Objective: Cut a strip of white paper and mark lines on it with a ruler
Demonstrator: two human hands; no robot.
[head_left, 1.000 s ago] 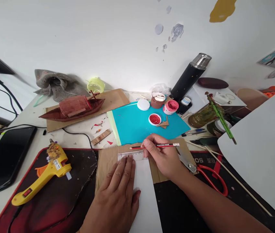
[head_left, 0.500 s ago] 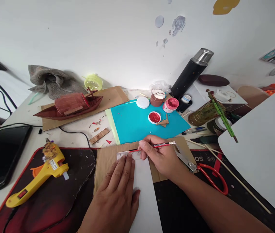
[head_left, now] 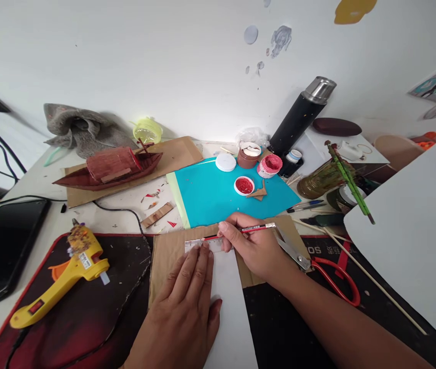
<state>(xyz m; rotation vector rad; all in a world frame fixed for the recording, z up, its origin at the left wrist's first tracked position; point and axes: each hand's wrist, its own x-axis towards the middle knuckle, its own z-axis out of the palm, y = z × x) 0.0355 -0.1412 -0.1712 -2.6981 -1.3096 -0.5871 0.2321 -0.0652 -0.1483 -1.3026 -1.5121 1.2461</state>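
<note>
Fingers [head_left: 190,274] together, my left hand [head_left: 177,318] steadies the ruler [head_left: 215,246]; my right hand [head_left: 256,251] pinches the pencil [head_left: 254,228]. I'd trace the ruler's far edge lightly.

Craft corner, perhaps in home: cluttered white table [head_left: 104,221] against white wall [head_left: 144,61]. Hot glue gun [head_left: 91,251], red-handled scissors [head_left: 303,263], ruler [head_left: 190,245], pencil [head_left: 254,229], opened paint pots [head_left: 269,166], reddish model boat [head_left: 112,165] show hobby making. Vacuum flask [head_left: 293,123], glossy dark-screened device [head_left: 6,251], lettered desk mat [head_left: 113,287] suggest personal desk.
</note>
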